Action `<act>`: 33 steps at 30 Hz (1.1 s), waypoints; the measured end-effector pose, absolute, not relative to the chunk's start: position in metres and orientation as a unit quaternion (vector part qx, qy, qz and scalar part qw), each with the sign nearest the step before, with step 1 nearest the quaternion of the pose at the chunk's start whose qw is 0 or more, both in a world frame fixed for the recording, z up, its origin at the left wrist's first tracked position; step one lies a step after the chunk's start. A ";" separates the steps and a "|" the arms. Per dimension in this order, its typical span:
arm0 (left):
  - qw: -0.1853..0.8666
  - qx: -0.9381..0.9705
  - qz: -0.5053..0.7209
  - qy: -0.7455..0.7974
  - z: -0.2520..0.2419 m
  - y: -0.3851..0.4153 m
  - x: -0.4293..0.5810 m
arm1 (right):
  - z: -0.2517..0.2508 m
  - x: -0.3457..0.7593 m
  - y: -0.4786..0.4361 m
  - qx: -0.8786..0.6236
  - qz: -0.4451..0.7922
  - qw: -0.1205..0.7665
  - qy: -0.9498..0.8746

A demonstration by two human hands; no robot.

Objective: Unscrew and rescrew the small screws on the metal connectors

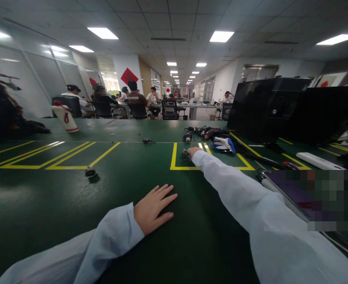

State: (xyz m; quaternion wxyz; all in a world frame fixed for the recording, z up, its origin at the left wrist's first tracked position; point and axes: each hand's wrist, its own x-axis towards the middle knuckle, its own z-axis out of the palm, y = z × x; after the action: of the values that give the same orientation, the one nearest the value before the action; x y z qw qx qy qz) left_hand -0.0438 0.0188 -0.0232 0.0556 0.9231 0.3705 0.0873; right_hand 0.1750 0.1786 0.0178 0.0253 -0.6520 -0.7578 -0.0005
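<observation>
My left hand point(154, 209) lies flat on the green tabletop point(126, 256), fingers spread, with nothing in it. My right hand point(193, 152) reaches far forward to the left side of a yellow-taped rectangle point(173, 157). Its fingers are closed on a small metal connector point(185, 152), which they partly hide. Just beyond is another metal connector point(188, 137), close to a heap of dark cables and connectors point(205, 131). A blue and white glove point(223, 145) lies to the right of that hand. Farther left, a round metal connector point(90, 172) sits by a tape corner, and a small dark connector point(147, 140) lies farther back.
A white cup with a red strap point(65, 116) stands at the back left. Black monitors point(265, 106) rise at the right. Near my right arm are a tablet-like device point(286, 193), a white power strip point(320, 160) and cables. Several people sit at desks in the background.
</observation>
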 end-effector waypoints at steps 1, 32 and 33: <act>0.060 0.922 0.092 0.370 -0.023 0.019 -0.044 | 0.016 0.177 0.171 -0.645 0.013 0.034 -0.763; 0.147 0.872 0.323 0.339 -0.027 0.024 -0.027 | -0.043 0.175 -0.026 -0.388 0.204 0.398 -0.806; 0.133 0.876 0.315 0.340 -0.028 0.025 -0.027 | -0.042 0.175 -0.028 -0.387 0.202 0.392 -0.810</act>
State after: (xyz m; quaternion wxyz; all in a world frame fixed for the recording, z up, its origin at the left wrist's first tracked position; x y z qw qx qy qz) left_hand -0.0274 0.0248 -0.0276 0.1332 0.8759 0.3401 0.3153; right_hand 0.1752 -0.0278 -0.0421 0.3919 -0.3872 -0.8097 0.2023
